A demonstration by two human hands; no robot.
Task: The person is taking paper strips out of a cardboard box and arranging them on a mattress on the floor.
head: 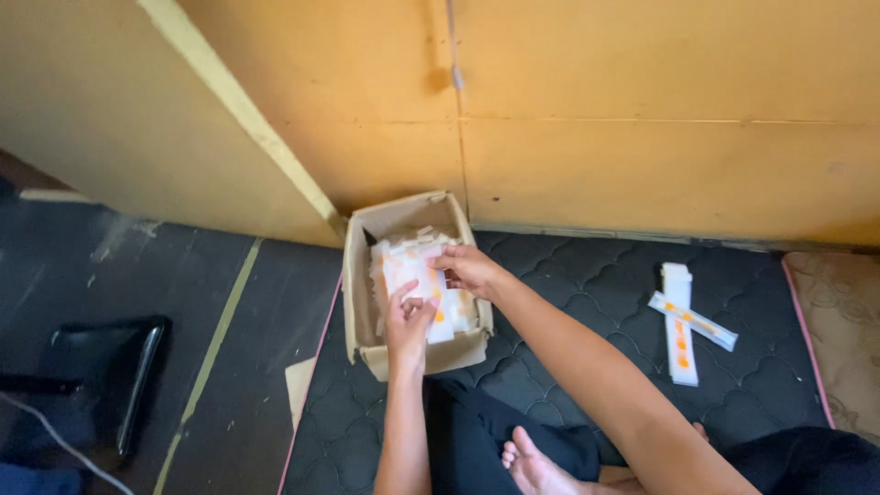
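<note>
Gripping one stack of white packets over the cardboard box, left hand supports below while right hand pinches its top edge, steadying it.

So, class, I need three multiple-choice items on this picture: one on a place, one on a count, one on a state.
1. Where is the cardboard box?
A. by the yellow wall
B. on the tablet
C. on the person's lap

2. How many packets lie crossed on the mattress?
A. two
B. five
C. none

3. What are the left hand and right hand doing?
A. resting empty
B. gripping a white-and-orange packet over the box
C. folding cloth

Answers: 1 A, the box sits against the wall. 2 A, two form a cross. 3 B, both hands hold it.
</note>
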